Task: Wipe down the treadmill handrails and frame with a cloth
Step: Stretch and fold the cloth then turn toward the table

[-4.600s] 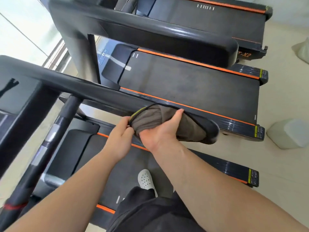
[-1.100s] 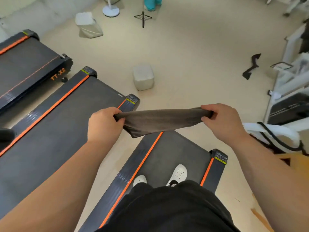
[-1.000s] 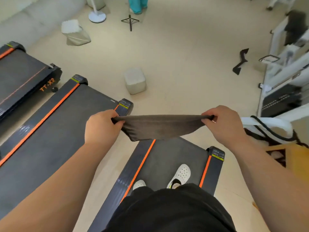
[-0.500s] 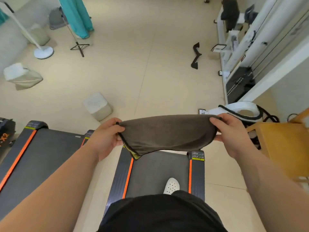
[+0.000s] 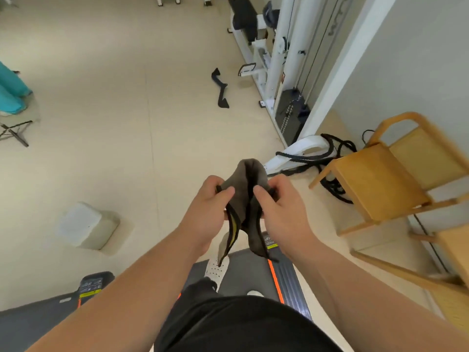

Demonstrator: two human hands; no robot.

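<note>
A grey-brown cloth [image 5: 250, 174] with a dark, yellow-lined edge is folded in half and held up in front of me. My left hand [image 5: 206, 214] pinches its left half and my right hand [image 5: 281, 214] pinches its right half, the two hands close together. The cloth's ends hang down between my wrists. I stand on a treadmill belt [image 5: 243, 268] with an orange stripe, at its rear end; one white shoe [image 5: 215, 269] shows on it. No handrail is in view.
A second treadmill's rear corner [image 5: 88, 288] lies at lower left. A wooden chair [image 5: 385, 179] stands close on the right, black ropes [image 5: 332, 153] beside it. A white weight machine [image 5: 276, 59] is behind. A pale block [image 5: 86, 224] sits on the floor to the left.
My hands have come together, folding the cloth that was stretched wide between them. The view has swung right, away from the neighbouring treadmills toward the chair and weight machine.
</note>
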